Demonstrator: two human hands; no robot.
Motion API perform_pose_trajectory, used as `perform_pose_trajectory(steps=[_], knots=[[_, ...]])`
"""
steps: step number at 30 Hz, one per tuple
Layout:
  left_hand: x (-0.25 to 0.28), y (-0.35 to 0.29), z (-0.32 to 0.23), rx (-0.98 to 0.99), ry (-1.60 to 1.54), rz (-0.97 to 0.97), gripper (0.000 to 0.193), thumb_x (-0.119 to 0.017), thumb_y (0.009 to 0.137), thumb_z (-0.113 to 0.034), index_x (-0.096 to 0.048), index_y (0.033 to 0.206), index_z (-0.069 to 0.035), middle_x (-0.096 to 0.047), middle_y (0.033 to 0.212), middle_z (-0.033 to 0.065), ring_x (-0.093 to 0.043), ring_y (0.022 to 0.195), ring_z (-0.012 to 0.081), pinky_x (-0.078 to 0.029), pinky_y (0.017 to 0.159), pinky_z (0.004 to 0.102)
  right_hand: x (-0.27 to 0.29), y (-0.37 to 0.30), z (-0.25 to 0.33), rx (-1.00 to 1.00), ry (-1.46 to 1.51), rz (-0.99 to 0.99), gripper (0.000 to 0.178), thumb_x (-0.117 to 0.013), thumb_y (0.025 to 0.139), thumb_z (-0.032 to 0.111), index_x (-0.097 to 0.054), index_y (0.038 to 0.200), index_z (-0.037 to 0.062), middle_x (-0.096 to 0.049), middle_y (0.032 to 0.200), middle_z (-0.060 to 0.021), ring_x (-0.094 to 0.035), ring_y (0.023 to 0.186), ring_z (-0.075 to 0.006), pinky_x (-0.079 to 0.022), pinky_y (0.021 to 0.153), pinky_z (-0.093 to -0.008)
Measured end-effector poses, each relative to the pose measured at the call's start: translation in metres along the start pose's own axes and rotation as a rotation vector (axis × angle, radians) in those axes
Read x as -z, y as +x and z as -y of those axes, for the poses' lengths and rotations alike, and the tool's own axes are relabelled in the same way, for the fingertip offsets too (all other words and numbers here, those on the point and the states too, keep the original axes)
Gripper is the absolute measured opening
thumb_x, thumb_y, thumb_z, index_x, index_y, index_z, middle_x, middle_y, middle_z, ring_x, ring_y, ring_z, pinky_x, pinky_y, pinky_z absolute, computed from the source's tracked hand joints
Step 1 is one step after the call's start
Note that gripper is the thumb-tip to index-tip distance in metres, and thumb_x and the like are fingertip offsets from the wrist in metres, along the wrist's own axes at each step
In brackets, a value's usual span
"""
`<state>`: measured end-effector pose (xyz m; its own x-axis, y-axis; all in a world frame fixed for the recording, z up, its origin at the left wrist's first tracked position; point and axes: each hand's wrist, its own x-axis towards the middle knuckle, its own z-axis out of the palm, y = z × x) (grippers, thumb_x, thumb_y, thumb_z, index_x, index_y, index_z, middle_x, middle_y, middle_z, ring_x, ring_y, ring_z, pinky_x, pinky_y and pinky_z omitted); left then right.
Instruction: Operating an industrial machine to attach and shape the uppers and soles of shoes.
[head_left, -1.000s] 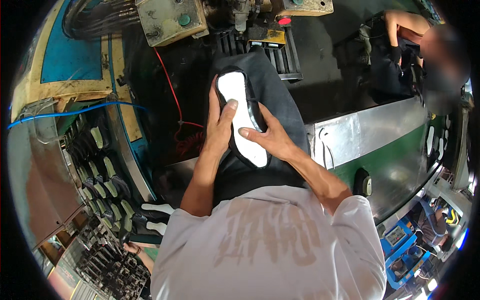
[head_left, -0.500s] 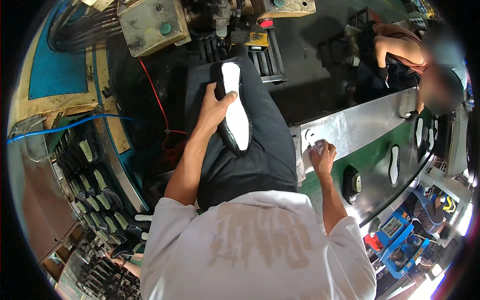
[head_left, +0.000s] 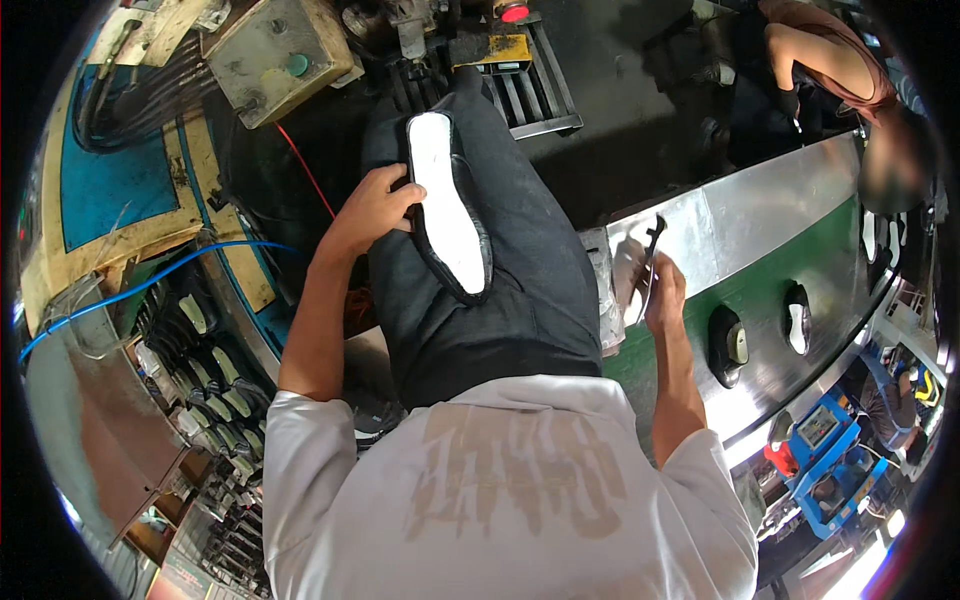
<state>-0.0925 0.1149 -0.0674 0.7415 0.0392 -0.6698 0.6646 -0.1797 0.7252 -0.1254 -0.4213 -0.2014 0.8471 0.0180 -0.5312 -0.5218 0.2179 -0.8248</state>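
Observation:
A black shoe [head_left: 447, 205] with a flat white sole side turned up lies along my thighs, over dark trousers. My left hand [head_left: 385, 205] grips its left edge, the thumb on the white surface and the fingers partly hidden beside and under the shoe. Off to the right, my right hand [head_left: 666, 290] is closed around a slim tool [head_left: 655, 235] with a dark head and a thin pale shaft. It is held upright over the near end of the metal ledge; its exact kind I cannot make out.
A metal-edged conveyor with a green belt [head_left: 690, 315] runs to the right, bearing black shoes [head_left: 728, 345]. Ahead stands a machine with a grey control box [head_left: 285, 60]. Racked shoes [head_left: 215, 400] fill the left side. A co-worker [head_left: 830, 60] sits at the far right.
My right hand has lifted the tool up from the metal ledge, its dark head now showing. My left hand has slid outward to the shoe's left edge, and the shoe has shifted slightly left.

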Motion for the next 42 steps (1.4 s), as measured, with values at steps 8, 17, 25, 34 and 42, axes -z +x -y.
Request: perform_pose_trajectory(steps=[8, 17, 25, 34, 42], knots=[[-0.064, -0.013, -0.002, 0.158, -0.316, -0.131, 0.096, -0.077, 0.104, -0.039, -0.024, 0.178, -0.011, -0.057, 0.159, 0.0195, -0.064, 0.135, 0.0343, -0.061, 0.097, 0.0482, -0.252, 0.044, 0.148, -0.110, -0.608, 0.636, 0.042, -0.056, 0.117, 0.036, -0.071, 0.105, -0.0020, -0.066, 0.082, -0.0064, -0.064, 0.071, -0.0175, -0.053, 0.063, -0.0378], [-0.091, -0.001, 0.029, -0.069, -0.431, -0.309, 0.090, -0.072, 0.106, -0.022, -0.021, 0.178, -0.007, -0.050, 0.166, 0.0238, -0.054, 0.147, 0.0317, -0.043, 0.122, 0.0389, -0.323, 0.078, 0.155, 0.654, -1.494, 0.969, 0.043, -0.063, 0.111, 0.031, -0.073, 0.094, -0.0074, -0.075, 0.093, -0.0301, -0.074, 0.088, -0.0526, -0.059, 0.080, -0.0594], [-0.069, -0.002, 0.035, -0.065, -0.197, -0.304, 0.098, -0.072, 0.106, -0.032, -0.012, 0.178, 0.000, -0.037, 0.175, 0.0290, -0.041, 0.161, 0.0381, -0.034, 0.129, 0.0413, -0.326, 0.088, 0.127, 0.824, -1.534, 0.917, 0.034, -0.068, 0.109, 0.029, -0.071, 0.101, -0.0030, -0.073, 0.093, -0.0255, -0.073, 0.085, -0.0468, -0.059, 0.075, -0.0555], [-0.054, 0.007, 0.031, -0.016, -1.017, 0.054, 0.101, -0.072, 0.107, -0.052, -0.016, 0.179, -0.007, -0.039, 0.175, 0.0209, -0.052, 0.150, 0.0324, -0.044, 0.122, 0.0423, -0.330, 0.072, 0.143, 0.559, -1.686, 0.946, 0.040, -0.065, 0.111, 0.031, -0.071, 0.094, -0.0044, -0.071, 0.087, -0.0264, -0.071, 0.084, -0.0504, -0.056, 0.074, -0.0589], [-0.075, 0.014, 0.041, 0.038, -0.519, -0.345, 0.090, -0.060, 0.113, -0.052, -0.023, 0.174, 0.003, -0.046, 0.167, 0.0272, -0.047, 0.153, 0.0353, -0.038, 0.126, 0.0415, -0.346, 0.075, 0.171, 1.002, -1.373, 0.855, 0.028, -0.070, 0.109, 0.025, -0.066, 0.101, -0.0010, -0.070, 0.092, -0.0225, -0.070, 0.083, -0.0465, -0.056, 0.070, -0.0535]])
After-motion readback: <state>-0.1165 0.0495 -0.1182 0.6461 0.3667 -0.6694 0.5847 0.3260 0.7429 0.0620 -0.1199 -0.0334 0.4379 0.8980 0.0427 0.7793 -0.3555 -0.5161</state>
